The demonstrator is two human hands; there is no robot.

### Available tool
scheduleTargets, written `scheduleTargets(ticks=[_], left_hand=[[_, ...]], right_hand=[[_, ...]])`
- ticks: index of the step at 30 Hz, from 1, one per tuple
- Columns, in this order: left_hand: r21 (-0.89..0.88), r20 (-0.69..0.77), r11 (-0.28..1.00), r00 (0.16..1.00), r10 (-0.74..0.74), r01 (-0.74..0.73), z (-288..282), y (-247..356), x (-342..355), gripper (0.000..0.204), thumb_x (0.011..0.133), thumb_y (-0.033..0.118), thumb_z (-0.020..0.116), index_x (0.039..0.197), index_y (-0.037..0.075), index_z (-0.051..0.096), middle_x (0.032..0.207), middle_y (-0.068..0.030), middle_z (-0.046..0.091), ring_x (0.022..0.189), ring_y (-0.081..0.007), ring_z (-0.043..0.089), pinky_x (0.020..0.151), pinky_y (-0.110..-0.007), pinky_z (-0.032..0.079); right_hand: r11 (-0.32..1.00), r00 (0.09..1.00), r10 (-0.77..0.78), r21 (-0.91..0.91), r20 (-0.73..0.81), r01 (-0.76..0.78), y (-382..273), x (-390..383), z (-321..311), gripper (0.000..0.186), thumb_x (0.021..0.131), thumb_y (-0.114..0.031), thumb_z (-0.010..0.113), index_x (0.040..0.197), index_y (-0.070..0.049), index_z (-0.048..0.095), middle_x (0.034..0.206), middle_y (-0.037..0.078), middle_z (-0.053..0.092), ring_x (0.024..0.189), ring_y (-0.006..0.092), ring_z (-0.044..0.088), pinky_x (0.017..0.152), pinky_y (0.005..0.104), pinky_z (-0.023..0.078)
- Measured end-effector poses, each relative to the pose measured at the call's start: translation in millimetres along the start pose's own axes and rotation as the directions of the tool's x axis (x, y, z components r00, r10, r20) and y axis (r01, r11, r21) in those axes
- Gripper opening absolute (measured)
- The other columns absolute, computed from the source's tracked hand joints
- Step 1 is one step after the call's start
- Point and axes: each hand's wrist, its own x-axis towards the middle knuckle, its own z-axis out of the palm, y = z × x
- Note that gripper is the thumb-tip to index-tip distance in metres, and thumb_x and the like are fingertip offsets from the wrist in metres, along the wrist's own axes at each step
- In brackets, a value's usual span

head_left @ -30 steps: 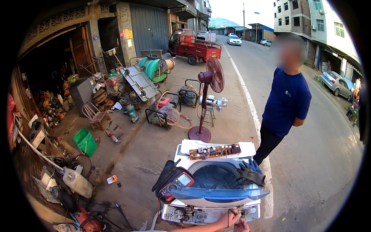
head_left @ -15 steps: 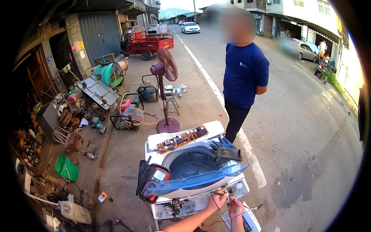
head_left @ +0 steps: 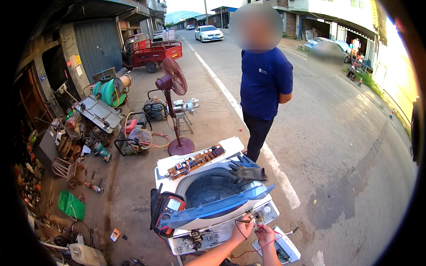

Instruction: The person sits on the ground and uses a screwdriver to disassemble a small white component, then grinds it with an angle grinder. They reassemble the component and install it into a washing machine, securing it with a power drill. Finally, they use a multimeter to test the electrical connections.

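Observation:
A top-loading washing machine with a grey drum (head_left: 213, 188) and a raised blue see-through lid (head_left: 213, 216) stands before me. Its nearest panel (head_left: 224, 235) is uncovered, with valves and wiring showing. Over the right part of this panel, my left hand (head_left: 243, 228) is closed round a black multimeter probe, its black lead looping over the wrist. Close beside it, my right hand (head_left: 265, 235) pinches a red probe, with a red lead trailing below. Fingers hide the probe tips, so contact cannot be made out. A red-and-black multimeter (head_left: 172, 208) leans by the lid's left end.
On the machine's far edge lie a long circuit board (head_left: 197, 162) and dark work gloves (head_left: 246, 172). A white part (head_left: 284, 248) sits right of my hands. Beyond stand a fan (head_left: 179, 144) and a person in blue (head_left: 266, 84). A green bucket (head_left: 71, 205) is at left.
The whole scene has shifted left in the picture as my head turned slightly. Both hands stay at the panel with the probes. The white car on the road appears nearer.

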Motion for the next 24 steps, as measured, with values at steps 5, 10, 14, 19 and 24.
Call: scheduleTargets(ticks=[5,10,14,19,24], left_hand=[[-0.016,0.006,1.000,1.000,-0.002,0.002,1.4,-1.4,1.3,0.034,0.088,0.019,0.060,0.114,-0.002,0.056,0.074,-0.0131,0.063,0.065,-0.0214,0.066,0.058,-0.034,0.050],[0.028,-0.027,1.000,1.000,0.002,-0.001,13.1,-39.9,1.7,0.036,0.089,0.025,0.059,0.113,-0.001,0.057,0.073,-0.0154,0.062,0.065,-0.0247,0.064,0.059,-0.036,0.049],[0.005,0.014,0.997,0.997,-0.078,0.078,11.0,-27.9,3.2,0.037,0.089,0.026,0.058,0.115,-0.001,0.057,0.075,-0.0161,0.063,0.065,-0.0253,0.063,0.060,-0.035,0.049],[-0.044,-0.017,0.999,1.000,-0.006,0.005,8.3,-24.5,2.8,0.038,0.089,0.025,0.060,0.118,0.000,0.057,0.076,-0.0147,0.064,0.066,-0.0229,0.064,0.060,-0.034,0.049],[-0.111,-0.030,0.990,0.995,-0.093,0.089,9.4,-20.2,0.0,0.036,0.088,0.024,0.062,0.115,0.000,0.059,0.075,-0.0125,0.065,0.066,-0.0177,0.064,0.060,-0.032,0.049]], right_hand=[[1.000,1.000,-0.006,-0.010,0.011,0.006,0.1,4.5,-4.9,0.022,0.082,-0.021,0.057,0.087,-0.001,0.066,0.086,0.012,0.069,0.083,0.0261,0.062,0.081,0.0399,0.048],[1.000,1.000,0.003,-0.023,0.015,-0.003,-1.5,-1.2,1.1,0.021,0.081,-0.021,0.058,0.087,-0.002,0.066,0.087,0.013,0.069,0.083,0.0267,0.062,0.082,0.0404,0.048],[1.000,1.000,0.001,-0.015,0.002,-0.001,-3.5,-0.6,-0.4,0.020,0.081,-0.021,0.058,0.086,-0.003,0.066,0.087,0.013,0.069,0.083,0.0270,0.063,0.082,0.0411,0.048],[1.000,1.000,0.003,-0.022,0.000,-0.003,-2.5,-1.0,1.4,0.020,0.081,-0.020,0.058,0.086,-0.003,0.066,0.087,0.013,0.069,0.083,0.0271,0.063,0.082,0.0418,0.048],[1.000,1.000,-0.003,-0.001,0.001,0.003,-0.6,1.8,-1.5,0.019,0.081,-0.020,0.058,0.086,-0.003,0.066,0.087,0.013,0.069,0.083,0.0267,0.063,0.082,0.0416,0.049]])
